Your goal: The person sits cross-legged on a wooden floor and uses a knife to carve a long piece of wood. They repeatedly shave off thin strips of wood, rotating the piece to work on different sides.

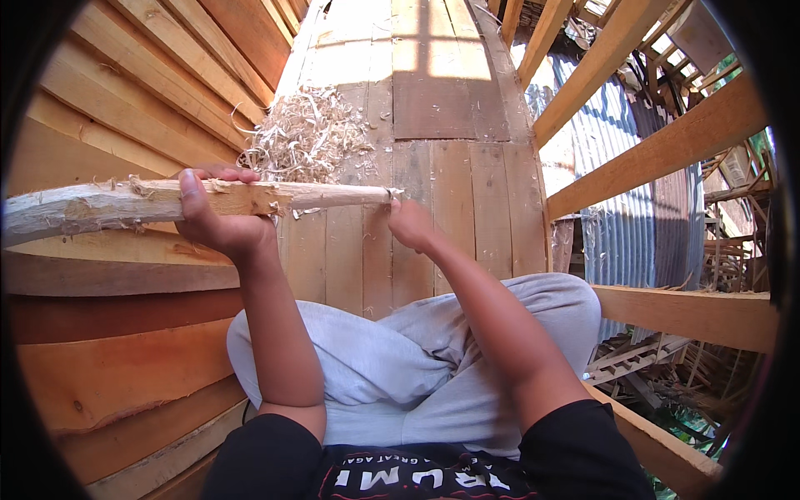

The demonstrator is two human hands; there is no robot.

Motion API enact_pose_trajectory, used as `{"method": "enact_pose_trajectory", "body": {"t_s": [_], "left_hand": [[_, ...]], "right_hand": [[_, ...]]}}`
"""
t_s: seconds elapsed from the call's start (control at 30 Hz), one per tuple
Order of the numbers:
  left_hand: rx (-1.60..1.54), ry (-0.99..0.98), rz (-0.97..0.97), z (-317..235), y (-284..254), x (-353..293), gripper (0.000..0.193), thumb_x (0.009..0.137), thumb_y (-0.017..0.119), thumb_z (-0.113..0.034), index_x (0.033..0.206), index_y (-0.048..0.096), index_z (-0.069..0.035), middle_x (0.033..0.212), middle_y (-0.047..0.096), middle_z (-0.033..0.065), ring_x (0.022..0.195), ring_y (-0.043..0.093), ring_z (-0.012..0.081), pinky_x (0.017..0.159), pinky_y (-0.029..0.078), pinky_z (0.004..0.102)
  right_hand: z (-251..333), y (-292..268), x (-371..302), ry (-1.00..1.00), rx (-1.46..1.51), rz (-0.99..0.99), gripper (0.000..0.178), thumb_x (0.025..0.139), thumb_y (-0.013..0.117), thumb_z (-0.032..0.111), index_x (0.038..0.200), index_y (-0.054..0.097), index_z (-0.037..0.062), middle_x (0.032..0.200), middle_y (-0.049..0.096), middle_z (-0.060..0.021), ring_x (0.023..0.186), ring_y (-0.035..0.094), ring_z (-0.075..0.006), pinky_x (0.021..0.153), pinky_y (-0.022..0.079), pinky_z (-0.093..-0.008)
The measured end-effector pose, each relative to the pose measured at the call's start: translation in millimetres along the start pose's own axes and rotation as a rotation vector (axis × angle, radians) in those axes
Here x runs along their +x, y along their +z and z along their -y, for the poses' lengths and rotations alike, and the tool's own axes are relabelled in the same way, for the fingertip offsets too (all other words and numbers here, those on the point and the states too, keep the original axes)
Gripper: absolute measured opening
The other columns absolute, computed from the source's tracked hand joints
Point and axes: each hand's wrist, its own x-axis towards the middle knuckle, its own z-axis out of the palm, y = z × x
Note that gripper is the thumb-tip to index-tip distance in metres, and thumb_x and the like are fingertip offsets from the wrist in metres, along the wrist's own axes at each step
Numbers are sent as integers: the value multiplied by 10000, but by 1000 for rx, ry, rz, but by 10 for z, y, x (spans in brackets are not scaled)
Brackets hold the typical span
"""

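Observation:
A long pale wooden pole (92,205) lies level across the view, running in from the left edge. Its rough, partly peeled surface carries loose curls, and it narrows to a smooth whittled end on the right. My left hand (218,218) is wrapped round the pole from below, thumb on the near side and fingers beyond. Just at the narrow tip, my right hand (410,225) is closed. A small dark edge and some shavings show between this hand and the tip; what the fingers hold is mostly hidden.
A heap of curled wood shavings (308,133) lies on the plank floor (450,192) beyond the pole. Board walling (125,367) rises close on my left. On the right, wooden rails (658,150) border the floor, with corrugated metal sheets (621,225) outside. My crossed legs (375,342) are near.

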Motion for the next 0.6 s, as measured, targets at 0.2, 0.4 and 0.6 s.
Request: {"method": "enact_pose_trajectory", "body": {"t_s": [0.2,0.4,0.6], "left_hand": [[-14,-38,-44,29,-173,133,310,838,570,-375,848,455,-87,721,468,46,649,492,150,591,450,314],[-18,-52,-84,46,-102,168,303,843,562,-370,857,443,-92,711,464,40,648,485,148,587,447,303],[-22,-46,-4,50,-215,134,289,845,549,-375,849,460,-100,681,456,45,620,463,158,589,443,315]], "right_hand": [[335,43,-226,-196,-10,-41,527,996,318,298,897,612,-129,818,630,-314,759,650,-429,664,524,-486],[5,-81,47,115,63,93,535,1001,309,307,891,596,-130,749,629,-263,568,636,-357,508,523,-442],[473,-78,-329,10,-40,69,557,1002,303,339,804,546,-122,689,592,-227,474,585,-309,464,495,-440]]}}
